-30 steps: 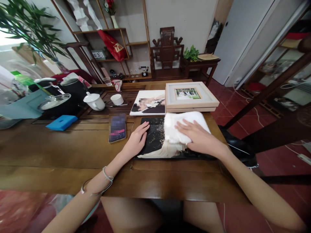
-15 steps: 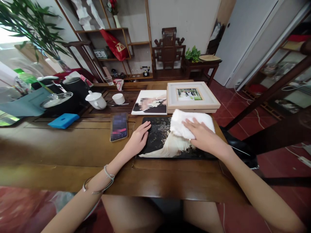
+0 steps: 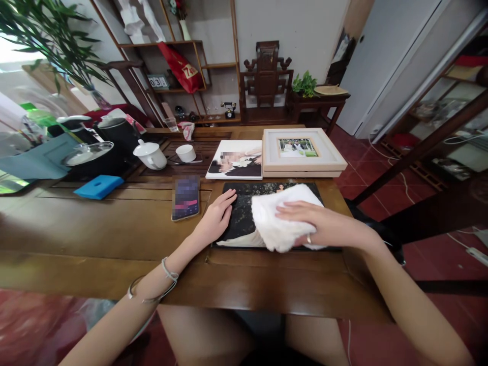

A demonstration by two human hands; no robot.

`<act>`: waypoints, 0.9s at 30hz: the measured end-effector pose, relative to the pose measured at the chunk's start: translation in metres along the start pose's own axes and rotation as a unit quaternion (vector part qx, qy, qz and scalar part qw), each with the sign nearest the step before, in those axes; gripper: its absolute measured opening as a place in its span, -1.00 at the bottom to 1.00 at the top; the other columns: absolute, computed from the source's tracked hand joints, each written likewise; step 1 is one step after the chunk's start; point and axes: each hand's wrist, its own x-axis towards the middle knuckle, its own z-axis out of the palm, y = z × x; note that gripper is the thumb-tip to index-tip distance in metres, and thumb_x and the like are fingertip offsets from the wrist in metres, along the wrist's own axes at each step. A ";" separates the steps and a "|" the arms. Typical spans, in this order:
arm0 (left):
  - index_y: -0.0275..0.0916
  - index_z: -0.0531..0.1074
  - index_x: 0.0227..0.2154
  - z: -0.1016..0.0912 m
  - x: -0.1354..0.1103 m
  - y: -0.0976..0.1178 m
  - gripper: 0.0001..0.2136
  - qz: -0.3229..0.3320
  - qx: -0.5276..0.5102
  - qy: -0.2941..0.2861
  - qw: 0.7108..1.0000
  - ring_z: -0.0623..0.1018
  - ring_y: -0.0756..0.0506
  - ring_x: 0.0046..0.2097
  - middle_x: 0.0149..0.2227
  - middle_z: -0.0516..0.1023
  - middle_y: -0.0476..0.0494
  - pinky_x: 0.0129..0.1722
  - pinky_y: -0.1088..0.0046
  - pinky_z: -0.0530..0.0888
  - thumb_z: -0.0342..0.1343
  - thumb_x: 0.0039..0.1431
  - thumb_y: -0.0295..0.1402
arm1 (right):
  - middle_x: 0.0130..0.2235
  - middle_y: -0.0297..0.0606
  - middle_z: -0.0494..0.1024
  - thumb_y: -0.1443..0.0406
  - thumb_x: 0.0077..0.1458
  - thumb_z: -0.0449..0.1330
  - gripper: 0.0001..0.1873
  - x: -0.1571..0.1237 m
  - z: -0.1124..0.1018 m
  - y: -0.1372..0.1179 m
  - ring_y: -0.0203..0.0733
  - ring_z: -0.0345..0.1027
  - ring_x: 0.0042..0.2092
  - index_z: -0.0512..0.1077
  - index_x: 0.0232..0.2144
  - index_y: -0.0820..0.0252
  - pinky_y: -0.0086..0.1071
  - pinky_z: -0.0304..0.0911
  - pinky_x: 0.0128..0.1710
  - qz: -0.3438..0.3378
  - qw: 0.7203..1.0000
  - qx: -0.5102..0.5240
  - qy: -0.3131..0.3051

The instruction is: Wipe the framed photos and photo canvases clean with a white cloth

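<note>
A dark photo panel [image 3: 242,216] lies flat on the wooden table [image 3: 244,279] in front of me, a pale gown showing along its lower part. My left hand [image 3: 217,218] rests on the panel's left edge, fingers stretched out. Under my right hand [image 3: 314,223] is a folded white cloth [image 3: 272,213], pressed on the panel and covering much of its right half. A ring shows on one of the right hand's fingers. Behind the panel lie a white-edged photo print [image 3: 232,162] and a light wooden picture frame [image 3: 305,150].
Left of the panel lies a phone [image 3: 186,198], and farther left a blue block [image 3: 99,187]. A white lidded teapot [image 3: 150,155], a white cup [image 3: 186,153] and a black pot [image 3: 89,160] stand at the back left. A carved chair [image 3: 266,81] is beyond the table.
My right hand has drawn the cloth toward me and a little left, down to the panel's near edge. The panel's upper right shows more now. My left hand keeps its place.
</note>
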 end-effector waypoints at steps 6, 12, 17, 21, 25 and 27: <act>-0.32 0.39 0.11 -0.001 0.000 0.001 -0.60 0.004 0.001 -0.001 1.000 0.30 -0.21 0.30 0.24 0.35 -0.30 0.29 0.02 0.25 -0.17 0.33 -0.36 | 0.27 0.07 0.25 0.14 0.22 0.08 -0.38 0.027 0.012 0.003 0.25 0.12 0.26 0.24 0.23 0.38 0.08 0.10 0.20 0.189 0.954 -0.182 0.145; -0.33 0.39 0.12 0.000 0.000 -0.001 -0.60 0.003 0.004 -0.002 1.000 0.29 -0.21 0.30 0.24 0.34 -0.30 0.29 0.02 0.24 -0.18 0.33 -0.37 | 0.07 -0.06 0.51 0.09 0.11 0.21 -0.50 0.006 0.013 -0.058 0.18 0.35 0.05 0.45 0.06 0.16 -0.03 0.30 0.02 0.062 0.984 -0.165 0.034; -0.33 0.38 0.13 0.000 0.000 -0.001 -0.60 0.003 0.002 -0.002 1.000 0.29 -0.21 0.30 0.24 0.34 -0.30 0.29 0.03 0.25 -0.17 0.33 -0.37 | 0.15 -0.08 0.44 0.20 0.02 0.31 -0.45 -0.003 0.021 -0.076 0.12 0.29 0.13 0.44 0.08 0.17 -0.08 0.24 0.10 -0.071 0.995 -0.067 -0.006; -0.34 0.39 0.12 0.000 0.000 -0.001 -0.60 -0.001 0.001 -0.003 1.000 0.29 -0.22 0.30 0.24 0.34 -0.31 0.29 0.01 0.24 -0.17 0.32 -0.38 | 0.20 -0.14 0.40 0.20 0.11 0.21 -0.45 0.016 0.019 -0.038 0.07 0.19 0.22 0.36 0.16 0.09 -0.03 0.12 0.20 -0.017 0.996 -0.048 0.074; -0.33 0.39 0.11 0.001 0.000 -0.001 -0.60 0.000 -0.003 -0.003 1.000 0.29 -0.22 0.30 0.24 0.34 -0.30 0.30 0.02 0.24 -0.17 0.33 -0.37 | 0.30 0.14 0.19 0.29 0.11 0.13 -0.32 0.037 0.023 -0.011 0.29 -0.03 0.32 0.18 0.26 0.39 0.18 -0.11 0.27 0.147 0.967 -0.162 0.132; -0.34 0.39 0.11 0.001 0.000 -0.001 -0.60 0.001 -0.003 -0.001 1.000 0.29 -0.22 0.30 0.24 0.34 -0.31 0.30 0.03 0.24 -0.17 0.32 -0.38 | 0.30 0.24 0.14 0.31 0.07 0.13 -0.26 0.040 0.030 -0.018 0.37 -0.08 0.32 0.12 0.28 0.49 0.21 -0.17 0.27 0.170 0.958 -0.196 0.124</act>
